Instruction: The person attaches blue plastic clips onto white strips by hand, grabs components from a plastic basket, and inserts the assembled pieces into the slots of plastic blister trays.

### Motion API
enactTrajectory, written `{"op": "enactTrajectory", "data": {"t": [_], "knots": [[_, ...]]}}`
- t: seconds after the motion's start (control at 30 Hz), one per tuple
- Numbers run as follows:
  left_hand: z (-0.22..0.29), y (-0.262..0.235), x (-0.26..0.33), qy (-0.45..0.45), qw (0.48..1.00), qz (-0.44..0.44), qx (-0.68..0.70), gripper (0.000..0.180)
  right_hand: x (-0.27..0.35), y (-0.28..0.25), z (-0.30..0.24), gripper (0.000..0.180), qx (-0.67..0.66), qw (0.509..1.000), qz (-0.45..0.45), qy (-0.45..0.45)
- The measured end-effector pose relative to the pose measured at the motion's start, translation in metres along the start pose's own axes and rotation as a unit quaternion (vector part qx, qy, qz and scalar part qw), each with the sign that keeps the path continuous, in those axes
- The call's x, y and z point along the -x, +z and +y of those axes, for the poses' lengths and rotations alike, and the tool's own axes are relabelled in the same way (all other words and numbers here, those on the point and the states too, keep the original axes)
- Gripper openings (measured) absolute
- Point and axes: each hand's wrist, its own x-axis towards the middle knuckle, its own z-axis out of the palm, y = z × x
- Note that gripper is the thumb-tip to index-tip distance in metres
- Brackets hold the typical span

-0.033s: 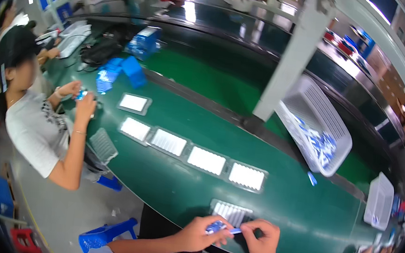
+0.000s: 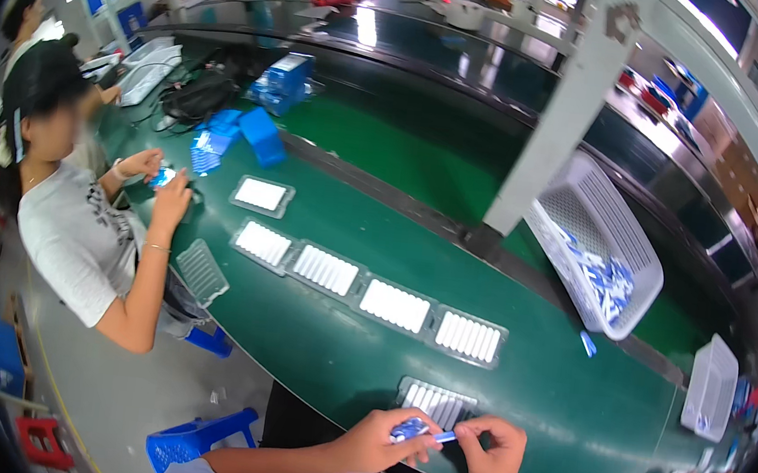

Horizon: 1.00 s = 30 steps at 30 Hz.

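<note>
In my left hand (image 2: 373, 443), a small bunch of blue-and-white slim pieces (image 2: 409, 429) is held, fingers closed around them. One slim blue-and-white piece (image 2: 444, 437) sticks out toward my right hand (image 2: 493, 450), whose thumb and forefinger pinch its end. What kind of pieces they are is too small to tell. Just beyond my hands lies a clear slotted tray (image 2: 438, 400) with white sticks in its slots, partly covered by my fingers. Farther off, a row of similar filled trays (image 2: 395, 305) runs across the green table (image 2: 338, 362).
A white basket (image 2: 595, 245) of blue-and-white pieces leans by a pale post (image 2: 558, 117), a loose piece (image 2: 588, 343) near it. At left a co-worker (image 2: 74, 241) handles a small blue item beside an unfilled tray (image 2: 202, 272). A smaller white bin (image 2: 710, 387) stands at right.
The whole view has shifted slightly, the scene sitting a little to the right and lower. My hands keep the same hold on the pieces.
</note>
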Motion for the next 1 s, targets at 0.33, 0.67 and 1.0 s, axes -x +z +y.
{"op": "enactTrajectory", "data": {"t": [0.33, 0.67, 1.0], "knots": [[0.012, -0.006, 0.019, -0.013, 0.999, 0.028, 0.028, 0.022, -0.010, -0.018, 0.001, 0.007, -0.110, 0.983, 0.148, 0.021], [-0.007, -0.015, 0.020, 0.029, 0.997, 0.027, 0.064, 0.024, -0.047, -0.004, -0.020, 0.033, 0.220, 0.973, -0.042, -0.054], [-0.008, -0.018, 0.026, 0.003, 0.997, 0.045, 0.066, 0.027, -0.049, -0.016, -0.021, 0.028, 0.180, 0.977, -0.105, -0.034]]}}
